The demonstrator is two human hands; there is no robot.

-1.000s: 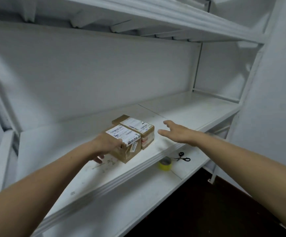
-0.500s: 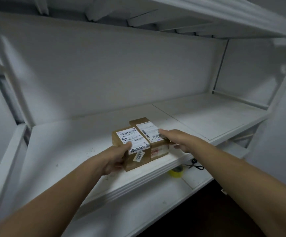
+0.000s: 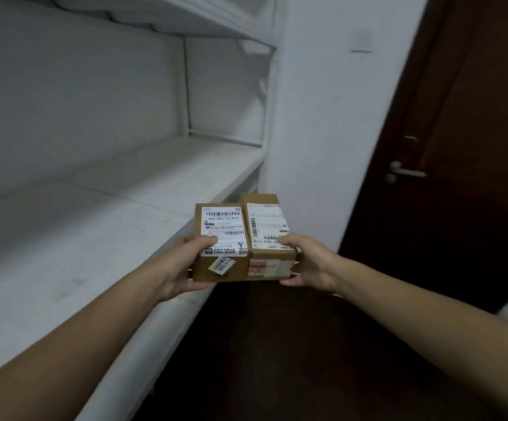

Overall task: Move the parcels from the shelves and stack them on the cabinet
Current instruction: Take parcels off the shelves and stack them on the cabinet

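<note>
Where the parcels were: the left brown cardboard parcel (image 3: 221, 226) and the right brown cardboard parcel (image 3: 266, 226), both rectangular with white barcode labels, were held in the air just off the front edge of the white shelf board (image 3: 95, 232), side walls touching.
Left hand (image 3: 183, 268): thumb pressed flat on the left parcel's label, palm against its outer wall; the fingers beneath were hidden.
Right hand (image 3: 310, 262): thumb on the right parcel's top, fingers curled under its outer edge.
Reason for hold: judged as an inward squeeze, so both boxes travelled as one block with labels up.
Risk: should the pressure slacken, the inner walls could slide and one box drop.
Task stage: judged as the carry; stacking not yet done. The cabinet was not in view.
Surface: the shelf board was matt and faintly scuffed, with an upper white shelf (image 3: 186, 16) above.
Room: a white wall pier (image 3: 322, 117) ended the shelving; beside it stood a dark brown wooden door (image 3: 459, 147) with a silver lever handle (image 3: 404, 172), over a dark floor (image 3: 277, 360).
</note>
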